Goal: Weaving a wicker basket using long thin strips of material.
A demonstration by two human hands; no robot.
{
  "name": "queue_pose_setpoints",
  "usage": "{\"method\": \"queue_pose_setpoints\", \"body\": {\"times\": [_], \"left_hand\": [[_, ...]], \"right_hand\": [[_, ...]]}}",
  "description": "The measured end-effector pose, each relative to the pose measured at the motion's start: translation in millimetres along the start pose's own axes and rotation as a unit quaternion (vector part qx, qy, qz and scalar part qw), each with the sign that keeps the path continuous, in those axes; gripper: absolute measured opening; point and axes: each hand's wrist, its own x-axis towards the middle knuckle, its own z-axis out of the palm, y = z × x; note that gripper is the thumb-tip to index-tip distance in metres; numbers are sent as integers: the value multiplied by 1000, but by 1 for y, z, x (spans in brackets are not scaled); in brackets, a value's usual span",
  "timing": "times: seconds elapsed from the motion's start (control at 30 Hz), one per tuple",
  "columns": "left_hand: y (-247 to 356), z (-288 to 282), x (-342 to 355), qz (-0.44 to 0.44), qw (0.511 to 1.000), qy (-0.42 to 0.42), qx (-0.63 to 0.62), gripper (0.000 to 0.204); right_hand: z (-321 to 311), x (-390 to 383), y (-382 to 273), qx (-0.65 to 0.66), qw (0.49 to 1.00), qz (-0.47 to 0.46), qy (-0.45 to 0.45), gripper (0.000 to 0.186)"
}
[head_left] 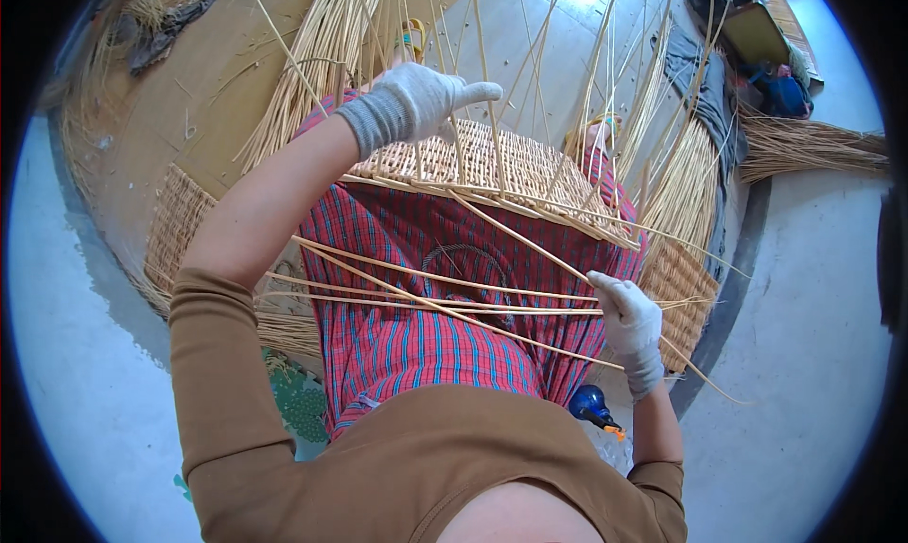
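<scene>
A woven wicker panel (511, 165) rests across my lap on red plaid cloth (416, 354), with long loose stakes rising from it. My left hand (426, 103), in a pale knit glove, is at the panel's upper left among the stakes, one digit stretched rightward and the others curled; what they hold is hidden. My gloved right hand (626, 321), lower right, is closed on a long rod (525, 240) that runs up to the panel's lower edge. More thin rods (454, 283) cross my lap beside it.
Rod bundles (690, 183) surround me, with another (813, 146) farther right. Woven pieces lie at left (170, 221) and right (686, 306). A blue bottle with an orange tip (591, 406) is beside my right arm. Dark bags and items (785, 89) are at back right.
</scene>
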Motion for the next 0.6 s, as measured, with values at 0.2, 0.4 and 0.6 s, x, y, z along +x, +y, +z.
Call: {"method": "queue_pose_setpoints", "body": {"times": [0.2, 0.4, 0.6], "left_hand": [[27, -2, -2, 43, 995, -90, 28, 77], [65, 4, 14, 109, 963, -247, -15, 92], [62, 17, 15, 181, 964, -194, -26, 82]], "right_hand": [[15, -3, -40, -147, 984, -74, 63, 39], [44, 43, -29, -121, 980, -147, 66, 47], [50, 75, 29, -25, 987, -144, 62, 41]]}}
